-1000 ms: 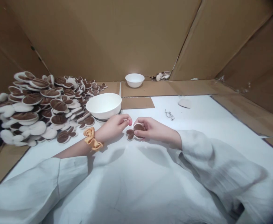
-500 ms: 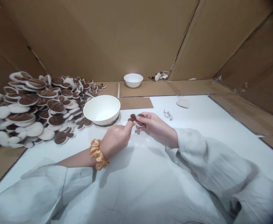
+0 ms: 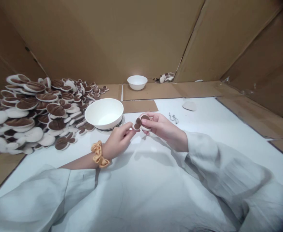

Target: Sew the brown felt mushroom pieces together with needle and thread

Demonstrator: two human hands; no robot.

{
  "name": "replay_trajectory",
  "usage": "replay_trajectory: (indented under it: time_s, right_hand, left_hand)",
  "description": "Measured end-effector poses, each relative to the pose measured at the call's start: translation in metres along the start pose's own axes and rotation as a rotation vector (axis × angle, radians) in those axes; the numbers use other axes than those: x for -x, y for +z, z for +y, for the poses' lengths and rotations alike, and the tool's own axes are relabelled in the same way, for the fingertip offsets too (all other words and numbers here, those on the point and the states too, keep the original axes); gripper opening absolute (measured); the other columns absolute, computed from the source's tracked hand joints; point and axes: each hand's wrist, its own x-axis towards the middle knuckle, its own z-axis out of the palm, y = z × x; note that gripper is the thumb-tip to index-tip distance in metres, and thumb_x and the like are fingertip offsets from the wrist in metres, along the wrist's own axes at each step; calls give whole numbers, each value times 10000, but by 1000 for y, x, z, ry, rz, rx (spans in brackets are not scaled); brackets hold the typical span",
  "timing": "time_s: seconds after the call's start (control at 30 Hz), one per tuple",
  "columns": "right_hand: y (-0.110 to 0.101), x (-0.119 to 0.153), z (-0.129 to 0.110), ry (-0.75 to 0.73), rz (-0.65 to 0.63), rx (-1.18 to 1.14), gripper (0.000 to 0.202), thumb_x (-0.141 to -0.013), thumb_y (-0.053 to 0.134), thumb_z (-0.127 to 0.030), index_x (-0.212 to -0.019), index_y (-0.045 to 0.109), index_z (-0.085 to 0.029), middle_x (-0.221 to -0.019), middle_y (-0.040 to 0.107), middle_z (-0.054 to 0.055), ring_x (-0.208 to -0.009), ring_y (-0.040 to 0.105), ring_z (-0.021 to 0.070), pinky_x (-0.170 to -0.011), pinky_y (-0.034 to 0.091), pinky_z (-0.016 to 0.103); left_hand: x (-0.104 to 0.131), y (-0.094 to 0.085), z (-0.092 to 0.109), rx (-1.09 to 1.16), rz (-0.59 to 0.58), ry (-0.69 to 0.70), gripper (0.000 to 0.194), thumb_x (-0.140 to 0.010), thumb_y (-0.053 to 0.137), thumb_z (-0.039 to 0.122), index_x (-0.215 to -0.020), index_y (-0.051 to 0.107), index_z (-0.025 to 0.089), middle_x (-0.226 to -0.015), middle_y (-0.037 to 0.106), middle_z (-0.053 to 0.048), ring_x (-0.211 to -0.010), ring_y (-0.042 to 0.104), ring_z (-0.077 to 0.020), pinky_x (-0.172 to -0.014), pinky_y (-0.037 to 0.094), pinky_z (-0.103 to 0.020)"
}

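Observation:
My right hand (image 3: 164, 129) pinches a small rabbit-head-shaped plush piece (image 3: 145, 121), brown on its face with a white edge, between thumb and fingers. Its two rounded lobes point left toward my left hand (image 3: 119, 139). The left thumb and index finger come together at the edge of the lower lobe; whether they grip it or something thin cannot be made out. A yellow scrunchie (image 3: 99, 154) circles my left wrist. Just beyond that hand stands a large white bowl (image 3: 104, 113), with dark cord or thread (image 3: 112, 128) around its base.
A big heap of similar brown-and-white plush pieces (image 3: 46, 112) fills the left side. Toward the back are a small white bowl (image 3: 137, 82) and a few pieces (image 3: 166, 77). Tangled dark thread (image 3: 173, 118) and a flat pale piece (image 3: 189, 106) lie right. Cardboard walls (image 3: 107, 38) surround the table.
My left hand has turned, its thumb and index finger now showing at the lobe's edge. The plush piece has tilted slightly in my right hand, which keeps its hold.

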Motion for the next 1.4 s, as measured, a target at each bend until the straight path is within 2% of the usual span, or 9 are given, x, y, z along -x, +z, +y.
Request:
replay_trajectory:
  time_s: [0.1,0.23,0.4,0.57,0.73,0.83,1.0,1.13,1.4]
  right_hand:
    - [-1,1,-5,72,-74,191,177,-713,647,-239,-799,526,-144,-712,596,18,-581,519,94,-553,438,246]
    - [0,2,-3,141,-68,419,147,-691,613,-160,-780,496,-153,-636,580,-5,-549,516,96,-496,402,220]
    - [1,0,10,60,9,603,105,-695,565,-149,-766,489,-165,-594,569,-21,-503,470,78,-450,343,192]
    - [5,-2,16,45,55,388,134,-732,549,-183,-738,416,-192,-490,502,-63,-443,456,81,-437,366,206]
    - [6,-2,15,54,99,-3,204,-739,587,-200,-737,383,-201,-483,442,-95,-479,489,78,-558,455,261]
    - [2,-2,16,63,87,-111,180,-758,588,-232,-764,411,-200,-539,471,-70,-590,559,114,-625,475,301]
    - [1,-1,17,34,21,-49,148,-762,604,-272,-762,506,-159,-661,543,-3,-666,558,126,-656,460,298]
    - [1,1,15,33,52,6,205,-751,615,-315,-684,521,-146,-684,547,15,-671,538,120,-681,448,294]
    - [4,1,8,81,135,-72,281,-754,597,-253,-567,406,-165,-608,445,-15,-609,450,92,-627,383,251]
  left_hand:
    - [-6,-5,0,16,-65,5,160,-852,395,183,-755,520,160,-606,548,39,-538,466,-84,-546,338,-182]
    - [-12,-11,3,-18,-174,-17,197,-864,370,201,-822,560,168,-695,636,23,-620,558,-102,-596,369,-192]
    - [-16,-12,11,-97,-140,-77,220,-868,365,219,-762,551,167,-671,653,8,-615,584,-125,-582,380,-213]
    - [-6,-5,18,-349,8,-52,185,-873,363,216,-856,540,165,-657,642,-8,-541,580,-136,-514,362,-220]
    - [5,3,16,-598,71,141,185,-882,335,187,-874,515,145,-561,591,-12,-481,559,-146,-472,358,-227]
    - [7,5,11,-675,91,208,177,-869,338,157,-864,513,131,-532,568,-12,-460,542,-152,-457,352,-240]
    - [6,7,11,-680,73,187,179,-864,331,144,-872,509,133,-532,568,-11,-450,538,-154,-444,347,-242]
    - [5,7,12,-605,84,144,202,-850,337,134,-977,495,129,-547,590,-5,-451,553,-144,-443,355,-220]
    - [-9,5,-8,-447,96,297,170,-799,351,135,-745,506,179,-499,544,20,-438,512,-111,-452,340,-193]
